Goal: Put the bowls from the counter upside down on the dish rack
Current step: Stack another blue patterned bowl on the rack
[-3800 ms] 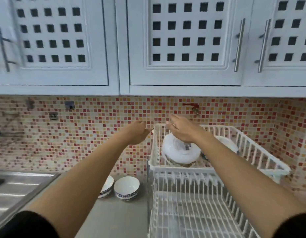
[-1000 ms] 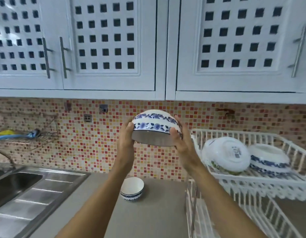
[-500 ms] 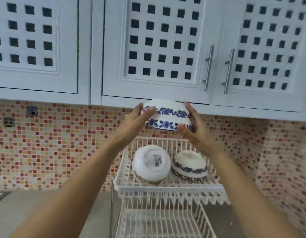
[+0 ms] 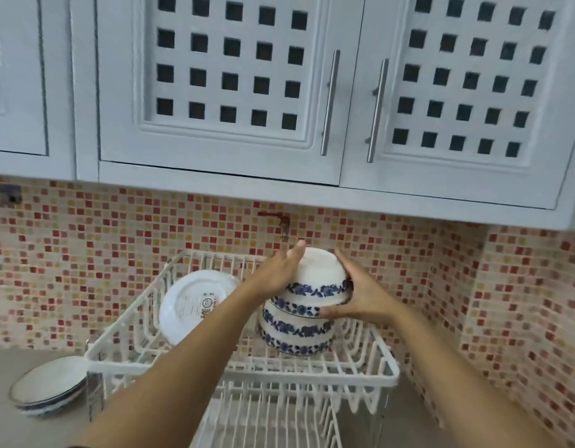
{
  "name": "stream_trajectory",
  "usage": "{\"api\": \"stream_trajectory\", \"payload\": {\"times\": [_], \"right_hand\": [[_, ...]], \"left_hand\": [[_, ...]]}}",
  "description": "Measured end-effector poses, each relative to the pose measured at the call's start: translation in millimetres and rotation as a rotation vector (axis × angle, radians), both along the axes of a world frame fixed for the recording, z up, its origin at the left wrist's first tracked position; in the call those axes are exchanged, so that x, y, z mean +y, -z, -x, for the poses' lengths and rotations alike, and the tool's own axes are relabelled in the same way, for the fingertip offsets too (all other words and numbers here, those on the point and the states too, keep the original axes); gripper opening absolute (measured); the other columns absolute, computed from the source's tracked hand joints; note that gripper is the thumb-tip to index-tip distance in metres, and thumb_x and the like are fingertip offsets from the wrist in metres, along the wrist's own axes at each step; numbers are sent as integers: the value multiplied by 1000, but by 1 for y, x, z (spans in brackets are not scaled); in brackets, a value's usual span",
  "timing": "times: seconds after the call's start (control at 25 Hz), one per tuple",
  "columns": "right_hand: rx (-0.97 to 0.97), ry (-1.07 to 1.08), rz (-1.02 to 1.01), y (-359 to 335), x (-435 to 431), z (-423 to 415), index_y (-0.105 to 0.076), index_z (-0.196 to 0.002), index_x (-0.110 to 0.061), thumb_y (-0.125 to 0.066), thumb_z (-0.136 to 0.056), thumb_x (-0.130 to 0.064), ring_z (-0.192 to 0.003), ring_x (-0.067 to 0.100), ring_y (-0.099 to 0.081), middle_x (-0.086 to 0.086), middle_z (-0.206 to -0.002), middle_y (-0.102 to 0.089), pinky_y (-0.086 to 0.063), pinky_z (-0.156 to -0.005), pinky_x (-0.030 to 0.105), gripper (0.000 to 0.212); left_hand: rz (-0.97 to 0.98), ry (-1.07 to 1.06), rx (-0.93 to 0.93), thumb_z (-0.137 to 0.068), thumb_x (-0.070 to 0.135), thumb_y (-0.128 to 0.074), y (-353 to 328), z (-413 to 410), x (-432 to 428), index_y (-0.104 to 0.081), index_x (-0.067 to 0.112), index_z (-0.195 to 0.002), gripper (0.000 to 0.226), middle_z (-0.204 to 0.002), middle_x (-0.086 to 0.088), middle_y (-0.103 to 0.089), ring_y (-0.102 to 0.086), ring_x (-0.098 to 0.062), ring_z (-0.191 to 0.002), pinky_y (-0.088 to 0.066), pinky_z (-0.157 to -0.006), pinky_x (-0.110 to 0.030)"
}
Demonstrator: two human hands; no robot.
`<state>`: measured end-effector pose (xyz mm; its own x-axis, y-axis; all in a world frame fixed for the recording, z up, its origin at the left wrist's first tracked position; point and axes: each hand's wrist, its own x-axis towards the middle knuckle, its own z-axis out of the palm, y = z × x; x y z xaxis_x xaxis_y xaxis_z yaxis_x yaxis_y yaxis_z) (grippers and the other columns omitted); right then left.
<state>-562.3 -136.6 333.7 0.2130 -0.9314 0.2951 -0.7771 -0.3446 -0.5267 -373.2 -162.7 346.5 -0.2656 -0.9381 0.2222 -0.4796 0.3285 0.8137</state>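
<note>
We hold a blue-patterned bowl point(image 4: 315, 286) upside down, nested on another overturned bowl point(image 4: 295, 334) on the dish rack point(image 4: 370, 376). It looks like glazed ceramic: stiff, smooth, likely slippery and chip-prone, so gripping opposite sides near the rim suits it. Our left hand point(image 4: 276, 273) and right hand point(image 4: 360, 295) cup it, arms outstretched. One bowl point(image 4: 47, 386) waits on the tabletop point(image 4: 8, 428).

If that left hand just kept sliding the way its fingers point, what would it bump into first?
The left hand lies along the held bowl, fingers aimed up and back. Past the bowl's curve, the first thing is probably the tiled wall behind the dish rack, though depth is hard to judge.
</note>
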Motion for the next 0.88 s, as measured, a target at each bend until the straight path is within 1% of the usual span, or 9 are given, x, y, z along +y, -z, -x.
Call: {"api": "stream_trajectory", "payload": {"times": [0.08, 0.16, 0.28, 0.4, 0.56, 0.68, 0.76, 0.8, 0.88], "right_hand": [[26, -3, -33, 11, -12, 4, -4, -150, -32, -80, -42, -66, -142, 16, -22, -10, -156, -15, -28, -116, 45, 137], [59, -21, -71, 18, -20, 5, -1, -150, -34, -80, -41, -67, -141, 16, -22, -12, -156, -14, -27, -116, 45, 138], [164, -35, -85, 21, -29, 2, 1, -149, -34, -80, -43, -68, -143, 16, -19, -13, -156, -9, -25, -117, 45, 137], [254, -35, -98, 24, -35, -1, 3, -149, -30, -80, -47, -66, -145, 18, -14, -8, -159, -4, -20, -119, 43, 136], [350, -34, -110, 25, -37, -2, 4, -149, -29, -80, -50, -63, -143, 20, -21, -4, -158, -11, -26, -115, 39, 135], [392, -23, -127, 25, -38, -3, 2, -149, -31, -80, -47, -66, -141, 20, -25, -3, -158, -15, -29, -115, 40, 135], [411, -12, -135, 24, -37, -5, 2, -149, -31, -80, -47, -65, -141, 20, -28, -2, -158, -18, -30, -114, 39, 135], [418, -4, -148, 23, -35, -6, 4, -149, -29, -80, -49, -64, -142, 21, -26, -1, -159, -16, -29, -115, 38, 136], [423, 17, -188, 18, -30, -11, 9, -150, -21, -79, -53, -63, -146, 19, -14, -2, -161, -2, -23, -118, 36, 137]], "left_hand": [[-22, -43, -40, -87, 71, -14, 9, 8, -7, -24, 15, -150, 85, -158, -13, -24, -28, -31, -143, -25, -117, -50], [-40, -83, -76, -85, 74, -13, 19, 11, -15, -23, 14, -150, 89, -158, -14, -23, -26, -31, -144, -23, -118, -51], [-66, -139, -130, -89, 69, -17, 27, 12, -22, -21, 11, -151, 85, -158, -15, -22, -26, -32, -144, -22, -118, -48], [-78, -139, -169, -91, 67, -17, 30, 14, -23, -19, 10, -151, 83, -159, -15, -21, -25, -32, -145, -21, -117, -45], [-97, -149, -241, -92, 65, -21, 36, 15, -27, -22, 5, -149, 83, -155, -19, -28, -33, -34, -140, -29, -111, -41], [-114, -155, -276, -92, 64, -24, 41, 15, -33, -24, 3, -147, 82, -151, -22, -34, -39, -36, -136, -34, -108, -43], [-118, -160, -319, -92, 64, -23, 44, 16, -34, -18, 4, -149, 83, -155, -23, -25, -32, -38, -140, -29, -111, -45], [-103, -164, -349, -93, 62, -22, 44, 17, -32, -12, 5, -151, 82, -158, -22, -16, -22, -38, -144, -23, -114, -46], [-13, -143, -360, -97, 55, -21, 38, 20, -23, -2, 5, -152, 77, -161, -19, 0, -2, -34, -149, -9, -119, -46]]}}
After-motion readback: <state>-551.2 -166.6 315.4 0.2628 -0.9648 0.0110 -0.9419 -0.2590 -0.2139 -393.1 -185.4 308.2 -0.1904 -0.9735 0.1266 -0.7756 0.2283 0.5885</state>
